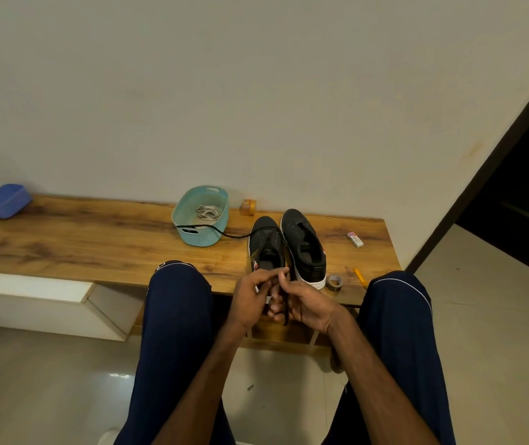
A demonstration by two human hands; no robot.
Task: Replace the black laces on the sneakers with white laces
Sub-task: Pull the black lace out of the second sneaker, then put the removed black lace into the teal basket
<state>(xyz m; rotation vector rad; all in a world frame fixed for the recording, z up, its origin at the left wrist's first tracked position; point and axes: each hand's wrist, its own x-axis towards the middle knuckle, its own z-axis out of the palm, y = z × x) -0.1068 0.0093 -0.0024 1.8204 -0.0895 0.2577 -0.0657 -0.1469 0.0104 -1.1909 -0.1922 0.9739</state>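
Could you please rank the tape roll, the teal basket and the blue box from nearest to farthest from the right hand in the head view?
1. Tape roll, just right of the right hand.
2. Teal basket, farther back and left.
3. Blue box, far off to the left.

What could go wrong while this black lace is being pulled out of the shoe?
1. The black lace trails over the basket at its front rim; pulling may drag or tip it and spill the white laces.
2. The left hand and right hand both grip the lace near the bench front edge; the laced shoe is unheld and may slide off.
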